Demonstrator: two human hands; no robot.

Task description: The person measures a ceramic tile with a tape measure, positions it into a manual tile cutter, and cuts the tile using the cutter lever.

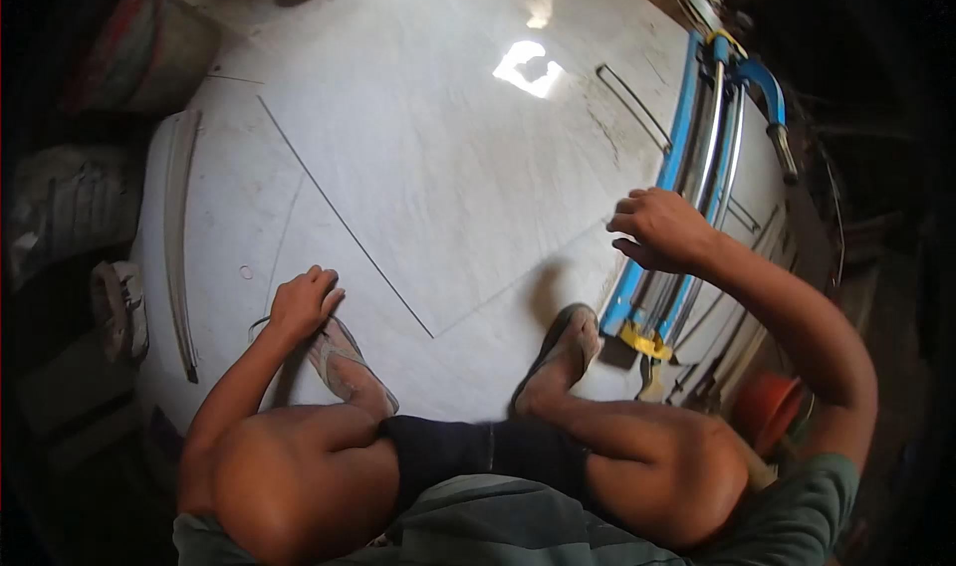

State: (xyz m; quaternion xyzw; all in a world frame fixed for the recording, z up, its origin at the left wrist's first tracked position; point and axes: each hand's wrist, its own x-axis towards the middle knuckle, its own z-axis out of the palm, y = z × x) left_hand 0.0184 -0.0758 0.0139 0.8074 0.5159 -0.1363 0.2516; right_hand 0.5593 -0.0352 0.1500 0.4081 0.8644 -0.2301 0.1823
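Floor [418, 138] shining white under person's feet. Left hand [311, 299] bending its fingers near left foot [351, 375] (cannot tell if holding anything). Right hand [649, 229] curling loosely by long blue tool [715, 138], cannot tell if holding something small. Blue tool lying on right. Thin dark line [348, 219] slanting between hands.

We see a blue tile cutter [629, 279] at 2 o'clock, its length running roughly from 1 o'clock to 7, with two shiny rails, yellow end pieces and a curved blue handle [765, 80] on its far upper end. Beneath it we find a glossy, smudged white surface [448, 148], lying flat, crossed by one dark straight line from 10 o'clock to 7.
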